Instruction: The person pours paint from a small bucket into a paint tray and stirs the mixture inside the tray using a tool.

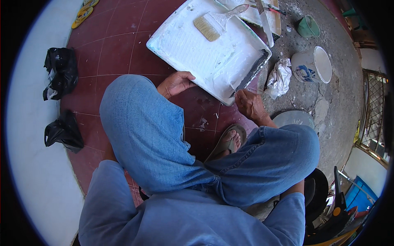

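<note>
A white paint tray (pixel 180 45), smeared with paint, lies tilted in front of my knees, its near right end streaked dark. My left hand (pixel 177 83) is at its near edge, thumb against the rim and fingers curled at the underside. Beside the tray's nearest corner, my right hand (pixel 250 105) has its fingers pinched together. A thin pale sliver shows at those fingertips, too small to name. Across the far part of the tray rests a wide paintbrush (pixel 215 23) with pale bristles and a paint-smeared handle; neither hand touches it.
A long flat blade (pixel 264 22) lies past the tray's right side. Crumpled white plastic (pixel 280 78), a white bucket (pixel 308 65) and a green pail (pixel 308 27) stand on rough concrete. Black plastic bags (pixel 61 74) sit by the left wall. Yellow sandals (pixel 83 15) are far left.
</note>
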The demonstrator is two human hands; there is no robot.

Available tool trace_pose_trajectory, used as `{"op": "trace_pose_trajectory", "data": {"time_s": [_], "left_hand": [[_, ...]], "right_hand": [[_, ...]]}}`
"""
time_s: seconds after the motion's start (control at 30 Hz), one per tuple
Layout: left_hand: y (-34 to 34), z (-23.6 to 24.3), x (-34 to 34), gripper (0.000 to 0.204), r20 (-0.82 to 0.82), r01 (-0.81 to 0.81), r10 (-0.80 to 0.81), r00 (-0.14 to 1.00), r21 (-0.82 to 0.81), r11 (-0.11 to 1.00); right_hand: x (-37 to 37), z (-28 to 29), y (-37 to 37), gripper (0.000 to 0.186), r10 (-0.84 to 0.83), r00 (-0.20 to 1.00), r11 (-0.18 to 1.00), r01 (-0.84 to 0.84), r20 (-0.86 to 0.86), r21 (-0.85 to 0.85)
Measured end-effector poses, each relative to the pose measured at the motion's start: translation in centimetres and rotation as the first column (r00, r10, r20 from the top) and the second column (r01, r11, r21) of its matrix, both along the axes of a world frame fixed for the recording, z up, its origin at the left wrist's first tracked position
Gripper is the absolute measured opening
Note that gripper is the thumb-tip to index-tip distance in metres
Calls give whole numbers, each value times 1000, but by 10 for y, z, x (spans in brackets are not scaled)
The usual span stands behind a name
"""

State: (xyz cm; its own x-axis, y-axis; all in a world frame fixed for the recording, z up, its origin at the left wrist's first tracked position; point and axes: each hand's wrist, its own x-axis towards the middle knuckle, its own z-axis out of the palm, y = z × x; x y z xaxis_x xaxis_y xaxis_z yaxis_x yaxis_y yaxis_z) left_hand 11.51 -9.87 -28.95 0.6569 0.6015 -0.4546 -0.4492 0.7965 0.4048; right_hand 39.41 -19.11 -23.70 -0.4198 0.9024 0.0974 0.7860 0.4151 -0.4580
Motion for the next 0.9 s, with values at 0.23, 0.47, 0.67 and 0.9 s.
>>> {"op": "trace_pose_trajectory", "data": {"time_s": [0.23, 0.47, 0.67, 0.9], "left_hand": [[0, 2, 1, 47, -48, 6, -5, 999, 21, 1000], [2, 4, 0, 53, -36, 33, -33, 999, 8, 999], [1, 9, -1, 52, -56, 11, -10, 998, 32, 999], [2, 9, -1, 54, -30, 13, -13, 999, 21, 1000]], "right_hand": [[-14, 9, 10, 9, 85, 991, 989, -96, -108, -108], [-8, 9, 45, 13, -52, 951, 983, -5, -305, -183], [-5, 8, 38, 9, -109, 984, 991, 119, -138, 67], [2, 11, 26, 9, -41, 981, 997, 28, -188, -70]]}}
